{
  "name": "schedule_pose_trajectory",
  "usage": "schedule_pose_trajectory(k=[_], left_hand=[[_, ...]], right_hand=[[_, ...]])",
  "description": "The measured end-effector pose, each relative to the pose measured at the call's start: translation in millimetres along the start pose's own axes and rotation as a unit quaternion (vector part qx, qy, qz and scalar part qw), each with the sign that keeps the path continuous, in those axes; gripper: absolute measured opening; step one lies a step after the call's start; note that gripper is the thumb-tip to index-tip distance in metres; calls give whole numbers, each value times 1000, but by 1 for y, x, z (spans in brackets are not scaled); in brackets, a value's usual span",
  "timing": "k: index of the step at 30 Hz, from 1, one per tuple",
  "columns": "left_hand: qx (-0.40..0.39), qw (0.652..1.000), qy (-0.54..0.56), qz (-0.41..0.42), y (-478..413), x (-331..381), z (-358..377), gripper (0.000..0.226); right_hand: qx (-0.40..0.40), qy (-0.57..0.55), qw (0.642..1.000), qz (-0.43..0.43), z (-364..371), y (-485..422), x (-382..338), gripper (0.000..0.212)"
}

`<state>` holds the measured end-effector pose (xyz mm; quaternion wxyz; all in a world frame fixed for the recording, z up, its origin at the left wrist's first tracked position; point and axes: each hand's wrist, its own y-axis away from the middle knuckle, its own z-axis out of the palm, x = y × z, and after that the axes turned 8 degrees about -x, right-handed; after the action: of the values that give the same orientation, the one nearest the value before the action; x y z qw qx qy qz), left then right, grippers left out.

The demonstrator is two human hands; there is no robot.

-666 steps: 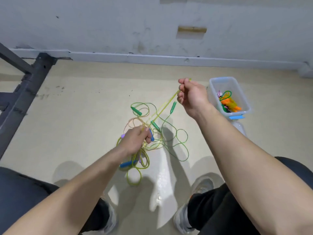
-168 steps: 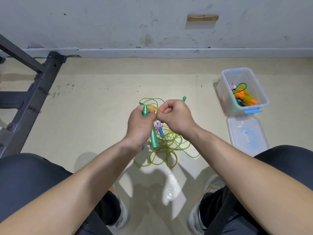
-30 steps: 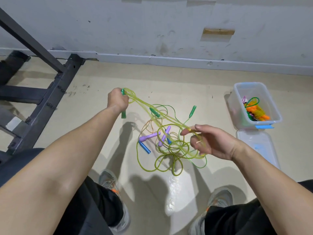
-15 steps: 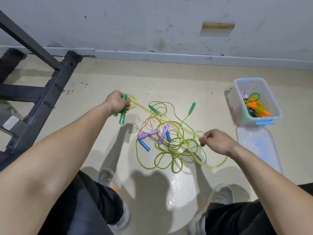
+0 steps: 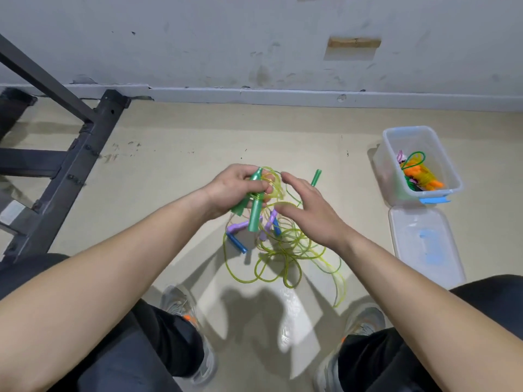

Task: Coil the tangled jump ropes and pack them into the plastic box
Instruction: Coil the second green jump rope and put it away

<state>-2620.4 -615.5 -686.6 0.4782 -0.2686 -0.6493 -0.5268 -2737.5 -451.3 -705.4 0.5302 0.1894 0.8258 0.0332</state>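
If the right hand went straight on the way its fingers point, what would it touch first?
Probably the yellow-green rope loops bunched in the left hand, just ahead of the right hand, with the green handles beside them. Depth is unclear from one view.

Left hand [image 5: 235,188]: drawn in from the left to above the middle of the floor [image 5: 169,165], gripping two green handles [image 5: 254,213] with loops gathered | Right hand [image 5: 307,213]: pinch released, fingers now straight, just beside the left | Yellow-green rope [image 5: 285,250]: span between the hands no longer taut; slack tail now trails toward the right shoe [image 5: 365,321].
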Motion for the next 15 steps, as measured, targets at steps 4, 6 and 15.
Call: schedule_pose_trajectory(k=[4, 6, 15], left_hand=[[-3, 998, 56, 42, 12, 2, 20, 20], [28, 994, 92, 51, 15, 3, 20, 19], [48, 988, 146, 17, 19, -1, 29, 20]], right_hand=[[32, -154, 987, 34, 0, -9, -16, 40], [24, -129, 990, 59, -3, -13, -16, 38], [58, -23, 996, 71, -15, -10, -24, 41]])
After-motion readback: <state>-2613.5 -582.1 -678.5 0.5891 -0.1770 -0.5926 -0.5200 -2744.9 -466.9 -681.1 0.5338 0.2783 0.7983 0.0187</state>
